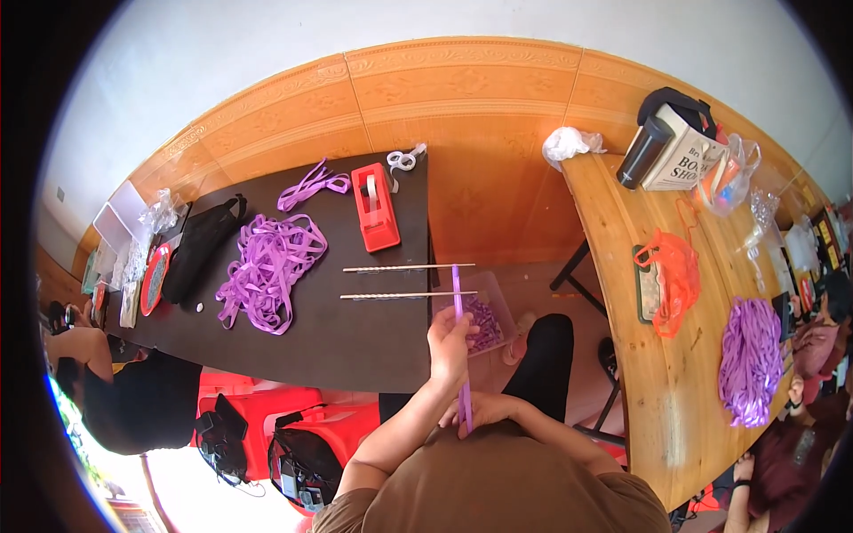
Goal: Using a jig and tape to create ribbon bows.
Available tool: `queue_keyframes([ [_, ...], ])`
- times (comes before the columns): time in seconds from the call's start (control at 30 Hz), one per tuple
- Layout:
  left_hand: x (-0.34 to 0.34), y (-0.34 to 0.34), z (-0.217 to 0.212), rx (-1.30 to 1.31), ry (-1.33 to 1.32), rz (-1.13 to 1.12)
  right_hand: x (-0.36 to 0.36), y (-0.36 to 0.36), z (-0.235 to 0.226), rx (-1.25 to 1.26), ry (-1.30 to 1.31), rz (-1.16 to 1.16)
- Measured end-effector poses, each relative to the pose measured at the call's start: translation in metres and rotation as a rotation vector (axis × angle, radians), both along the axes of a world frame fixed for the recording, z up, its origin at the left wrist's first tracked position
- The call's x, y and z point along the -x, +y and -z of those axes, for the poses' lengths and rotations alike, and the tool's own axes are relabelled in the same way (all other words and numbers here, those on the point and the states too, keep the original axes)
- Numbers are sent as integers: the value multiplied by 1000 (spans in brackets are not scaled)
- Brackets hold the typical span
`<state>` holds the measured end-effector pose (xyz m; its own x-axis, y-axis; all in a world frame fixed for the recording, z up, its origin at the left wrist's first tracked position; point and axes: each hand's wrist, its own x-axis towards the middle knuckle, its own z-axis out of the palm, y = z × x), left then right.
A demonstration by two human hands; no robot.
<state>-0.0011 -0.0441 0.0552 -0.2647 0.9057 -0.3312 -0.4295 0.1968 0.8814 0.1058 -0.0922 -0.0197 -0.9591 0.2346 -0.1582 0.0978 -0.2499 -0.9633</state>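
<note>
Orange tiled flooring shows behind a dark table (355, 346) carrying a purple ribbon heap (267, 266), a red tape dispenser (375, 206) and two thin sticks (407, 281). A purple ribbon strip (458, 329) runs taut between the hands: the left hand (450, 342) pinches it higher up, the right hand (484, 410) closes on its lower end near the chest. Keeping the strip flat and untwisted, with even tension, probably suits this step best.
</note>
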Motion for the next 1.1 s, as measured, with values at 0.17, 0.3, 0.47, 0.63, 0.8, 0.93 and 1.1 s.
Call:
queue_keyframes([
  [0.17,1,5,5,-13,-27,8,-4,3,12,-50,-32,30],
  [0.3,-2,6,1,40,-37,-8,-7,5,15,-140,-213,97],
  [0.47,-1,8,-1,17,-108,-34,-9,10,0,-182,-250,60],
  [0.63,-3,6,5,-12,-85,-24,-12,7,0,-154,-115,33],
  [0.8,-10,-3,12,-337,88,-130,-17,8,-8,-148,-142,35],
  [0.93,-6,-8,20,-264,129,-46,-21,9,-7,-190,-175,41],
  [1.1,-5,-5,15,-190,110,-45,-22,8,0,-213,-172,46],
])
